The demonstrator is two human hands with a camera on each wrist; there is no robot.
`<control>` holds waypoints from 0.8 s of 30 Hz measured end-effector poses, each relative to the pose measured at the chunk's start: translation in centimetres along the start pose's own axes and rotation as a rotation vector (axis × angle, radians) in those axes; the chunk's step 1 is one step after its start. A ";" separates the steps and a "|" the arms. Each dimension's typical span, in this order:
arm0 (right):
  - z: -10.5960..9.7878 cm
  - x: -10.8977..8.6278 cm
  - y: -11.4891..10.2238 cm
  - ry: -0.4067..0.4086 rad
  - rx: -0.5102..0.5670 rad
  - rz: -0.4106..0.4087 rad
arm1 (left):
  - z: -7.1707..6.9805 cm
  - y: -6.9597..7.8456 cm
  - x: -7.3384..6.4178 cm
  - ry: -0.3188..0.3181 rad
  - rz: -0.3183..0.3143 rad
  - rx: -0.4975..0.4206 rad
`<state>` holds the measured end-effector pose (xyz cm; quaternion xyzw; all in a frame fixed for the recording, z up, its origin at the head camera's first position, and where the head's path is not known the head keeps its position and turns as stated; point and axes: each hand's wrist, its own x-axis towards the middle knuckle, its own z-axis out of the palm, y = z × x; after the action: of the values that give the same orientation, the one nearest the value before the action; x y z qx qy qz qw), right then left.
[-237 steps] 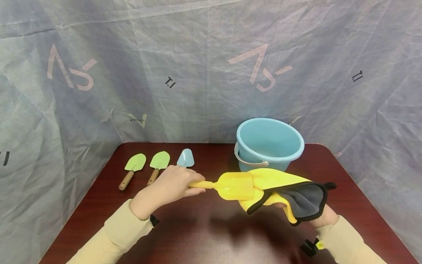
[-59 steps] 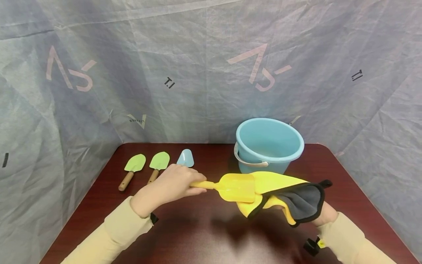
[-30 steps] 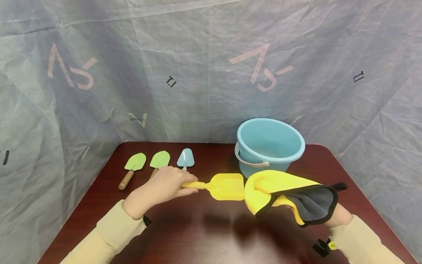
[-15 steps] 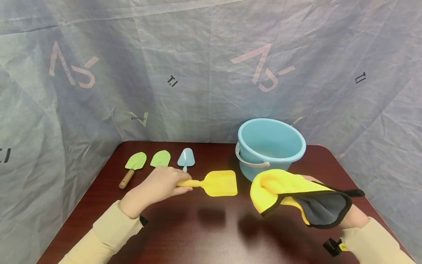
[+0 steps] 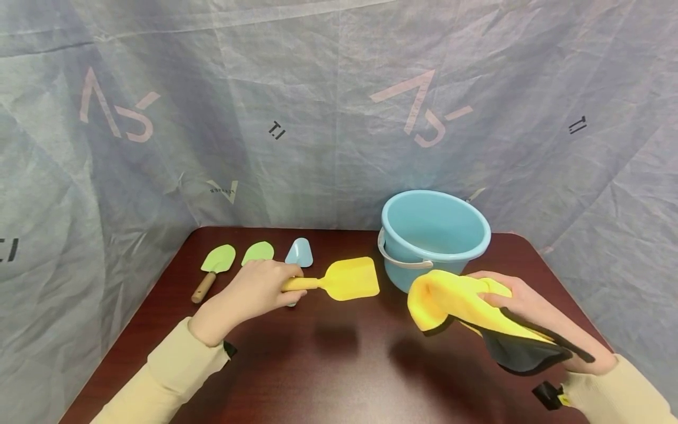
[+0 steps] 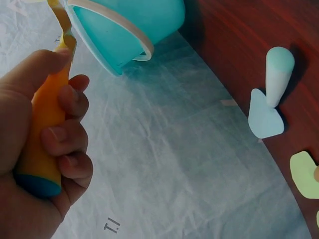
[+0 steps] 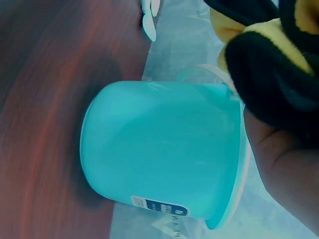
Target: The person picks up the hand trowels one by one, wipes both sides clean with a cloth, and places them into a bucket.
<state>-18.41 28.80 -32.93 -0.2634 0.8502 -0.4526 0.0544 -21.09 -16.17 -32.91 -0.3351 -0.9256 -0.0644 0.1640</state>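
At far left, a wooden-handled green trowel [image 5: 219, 258] lies on the dark red table [image 5: 339, 388]; beside it, a second green trowel [image 5: 258, 251] shows only its blade beyond the left hand [image 5: 251, 294]. The fingers of this hand are curled round the handle of a yellow shovel [image 5: 351, 279], held above the table with its blade toward the right; a light blue trowel [image 5: 301, 253] lies behind, partly covered. Farther right, a blue bucket [image 5: 418, 221] stands upright. In front of it is a yellow-and-grey cloth [image 5: 447, 297], raised and pinched between thumb and fingers of the right hand [image 5: 535, 309], some fingers hidden by the cloth
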 end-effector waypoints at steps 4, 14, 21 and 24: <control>0.3 -0.2 -0.7 0.015 0.023 0.024 | -0.4 0.1 0.4 0.012 -0.019 -0.015; 1.1 -0.5 -1.6 0.168 -0.245 -0.018 | -1.5 0.6 1.9 0.062 -0.030 -0.009; 1.9 -0.2 -1.1 0.237 -0.404 -0.200 | -2.0 1.0 3.3 0.057 -0.039 -0.051; 2.2 -0.1 -0.8 0.244 -0.447 -0.280 | -2.2 1.3 4.1 0.056 -0.042 -0.069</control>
<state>-17.29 26.87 -33.64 -0.3274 0.8844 -0.2856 -0.1707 -22.65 -13.27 -29.40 -0.3191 -0.9247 -0.1089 0.1768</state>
